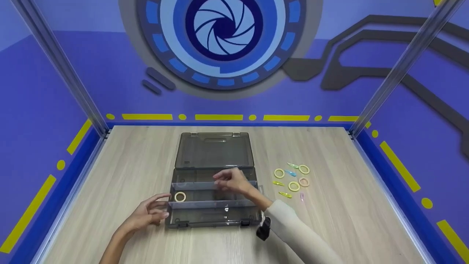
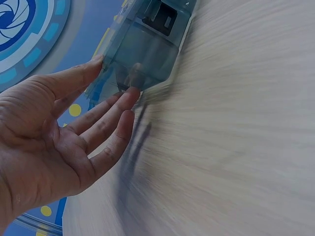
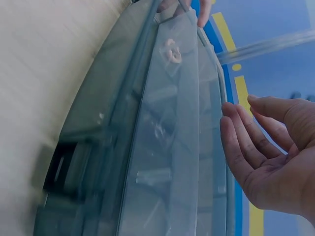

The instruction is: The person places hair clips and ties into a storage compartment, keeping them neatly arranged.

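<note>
A smoky see-through compartment box (image 1: 205,222) lies on the table, its lid (image 1: 214,151) folded back. Inside the middle compartment, at the left end, sits a pale yellow ring (image 1: 176,197). My left hand (image 1: 145,215) is at the box's left side, its fingertips against the wall; in the left wrist view that hand (image 2: 64,128) has its fingers loosely bent beside a corner. Over the right part of the compartments hovers my right hand (image 1: 234,182). The right wrist view shows this hand (image 3: 275,152) with nothing between its relaxed fingers.
Right of the box lie several yellow rings (image 1: 289,186), a pink ring (image 1: 300,182), and small snap clips: a green one (image 1: 292,166), a blue one (image 1: 290,172), yellow ones (image 1: 285,194) and a pink one (image 1: 302,197). Printed walls and metal posts (image 1: 392,73) bound the table.
</note>
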Tool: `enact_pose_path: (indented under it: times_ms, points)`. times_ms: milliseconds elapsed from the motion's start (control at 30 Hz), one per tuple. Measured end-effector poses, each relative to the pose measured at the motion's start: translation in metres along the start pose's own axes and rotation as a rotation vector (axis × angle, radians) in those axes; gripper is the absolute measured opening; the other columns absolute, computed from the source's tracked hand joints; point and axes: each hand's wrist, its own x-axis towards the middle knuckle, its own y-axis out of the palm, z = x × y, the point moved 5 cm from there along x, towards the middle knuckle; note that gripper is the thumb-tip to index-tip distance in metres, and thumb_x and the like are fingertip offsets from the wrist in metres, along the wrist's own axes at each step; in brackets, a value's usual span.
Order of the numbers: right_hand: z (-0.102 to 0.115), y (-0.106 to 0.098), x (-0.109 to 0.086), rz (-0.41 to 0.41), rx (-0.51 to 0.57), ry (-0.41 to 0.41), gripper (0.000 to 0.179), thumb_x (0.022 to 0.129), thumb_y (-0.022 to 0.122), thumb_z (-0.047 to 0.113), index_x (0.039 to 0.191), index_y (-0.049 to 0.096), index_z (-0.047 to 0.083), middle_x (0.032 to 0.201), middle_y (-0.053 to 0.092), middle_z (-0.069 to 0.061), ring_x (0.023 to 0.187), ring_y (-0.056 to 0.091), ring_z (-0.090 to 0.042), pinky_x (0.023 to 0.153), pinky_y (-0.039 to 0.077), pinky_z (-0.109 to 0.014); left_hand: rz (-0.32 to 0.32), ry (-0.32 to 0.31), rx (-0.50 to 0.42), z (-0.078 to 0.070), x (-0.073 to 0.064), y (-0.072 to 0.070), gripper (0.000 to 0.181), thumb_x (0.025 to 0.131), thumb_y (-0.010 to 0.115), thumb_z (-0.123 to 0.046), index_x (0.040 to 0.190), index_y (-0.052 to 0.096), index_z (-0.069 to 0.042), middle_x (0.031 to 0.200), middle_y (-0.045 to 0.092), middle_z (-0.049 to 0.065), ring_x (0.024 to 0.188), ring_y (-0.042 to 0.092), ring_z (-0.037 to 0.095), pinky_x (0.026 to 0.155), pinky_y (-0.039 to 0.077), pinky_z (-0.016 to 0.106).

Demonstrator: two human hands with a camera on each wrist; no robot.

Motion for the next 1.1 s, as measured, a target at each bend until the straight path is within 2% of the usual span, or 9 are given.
enact_pose_path:
  times_ms: [167, 267, 333, 400, 500, 633, 800, 900, 1100]
  points:
    - [-0.012, -0.026, -0.011, -0.026, 0.093, 0.007, 0.023, 0.092, 0.066, -0.007, 0.113, 0.068, -0.017, 0.102, 0.071, -0.037, 0.087, 0.075, -0.044, 0.081, 0.061, -0.053, -0.003, 0.002, 0.004, 0.000, -0.001, 0.001, 0.075, 0.094, 0.074, -0.017, 0.156, 0.034, -0.001, 0.147, 0.048, 0.036, 0.101, 0.069, 0.018, 0.075, 0.058, 0.035]
    - [-0.020, -0.047, -0.020, -0.044, 0.138, 0.042, 0.026, 0.094, 0.065, -0.006, 0.116, 0.065, -0.019, 0.103, 0.071, -0.036, 0.084, 0.076, -0.034, 0.083, 0.061, -0.051, -0.002, 0.002, 0.006, 0.000, -0.002, 0.001, 0.075, 0.094, 0.074, -0.017, 0.156, 0.034, -0.001, 0.147, 0.047, 0.036, 0.100, 0.068, 0.018, 0.076, 0.058, 0.035]
    - [-0.025, -0.062, -0.026, -0.066, 0.133, 0.066, 0.028, 0.095, 0.065, -0.003, 0.118, 0.064, -0.019, 0.104, 0.072, -0.033, 0.080, 0.076, -0.022, 0.083, 0.061, -0.049, 0.003, 0.002, 0.004, 0.000, -0.003, 0.001, 0.074, 0.095, 0.074, -0.017, 0.156, 0.034, -0.001, 0.147, 0.047, 0.036, 0.100, 0.068, 0.018, 0.076, 0.058, 0.035]
    - [-0.031, -0.077, -0.032, -0.094, 0.117, 0.083, 0.029, 0.095, 0.065, -0.001, 0.119, 0.064, -0.018, 0.105, 0.072, -0.033, 0.080, 0.074, -0.016, 0.083, 0.062, -0.048, 0.005, 0.005, 0.005, 0.000, -0.003, 0.001, 0.074, 0.095, 0.073, -0.016, 0.156, 0.034, -0.001, 0.148, 0.047, 0.037, 0.100, 0.068, 0.018, 0.076, 0.058, 0.035]
    - [-0.039, -0.099, -0.037, -0.135, 0.084, 0.092, 0.031, 0.096, 0.064, 0.000, 0.120, 0.063, -0.019, 0.108, 0.071, -0.036, 0.082, 0.076, -0.021, 0.081, 0.063, -0.045, 0.019, 0.014, -0.006, -0.001, -0.003, 0.000, 0.075, 0.095, 0.073, -0.015, 0.156, 0.032, 0.001, 0.148, 0.044, 0.038, 0.103, 0.069, 0.018, 0.078, 0.059, 0.036]
    - [-0.051, -0.127, -0.043, -0.194, 0.040, 0.118, 0.030, 0.097, 0.060, -0.001, 0.123, 0.063, -0.017, 0.108, 0.072, -0.032, 0.088, 0.077, -0.026, 0.078, 0.063, -0.036, 0.043, 0.026, -0.032, -0.003, -0.003, 0.001, 0.076, 0.095, 0.072, -0.014, 0.156, 0.030, 0.002, 0.150, 0.039, 0.041, 0.105, 0.069, 0.018, 0.079, 0.060, 0.035]
    - [-0.060, -0.156, -0.053, -0.240, 0.013, 0.138, 0.032, 0.098, 0.057, -0.002, 0.125, 0.062, -0.017, 0.107, 0.072, -0.030, 0.088, 0.077, -0.023, 0.076, 0.063, -0.030, 0.041, 0.021, -0.040, -0.002, -0.002, 0.001, 0.075, 0.095, 0.072, -0.013, 0.156, 0.030, 0.002, 0.150, 0.039, 0.041, 0.105, 0.068, 0.016, 0.079, 0.060, 0.033]
    - [-0.065, -0.170, -0.059, -0.254, 0.025, 0.143, 0.032, 0.098, 0.057, -0.002, 0.125, 0.060, -0.019, 0.107, 0.072, -0.030, 0.087, 0.077, -0.022, 0.077, 0.063, -0.031, 0.025, 0.003, -0.034, 0.000, -0.002, 0.000, 0.075, 0.095, 0.073, -0.014, 0.156, 0.032, 0.000, 0.150, 0.040, 0.040, 0.104, 0.068, 0.016, 0.079, 0.060, 0.034]
    - [-0.082, -0.192, -0.070, -0.308, 0.002, 0.209, 0.032, 0.099, 0.059, 0.003, 0.125, 0.062, -0.016, 0.104, 0.075, -0.023, 0.087, 0.077, -0.022, 0.079, 0.063, -0.036, 0.018, 0.005, -0.012, 0.000, -0.004, 0.000, 0.075, 0.095, 0.073, -0.017, 0.156, 0.034, -0.001, 0.150, 0.042, 0.039, 0.106, 0.068, 0.017, 0.080, 0.060, 0.036]
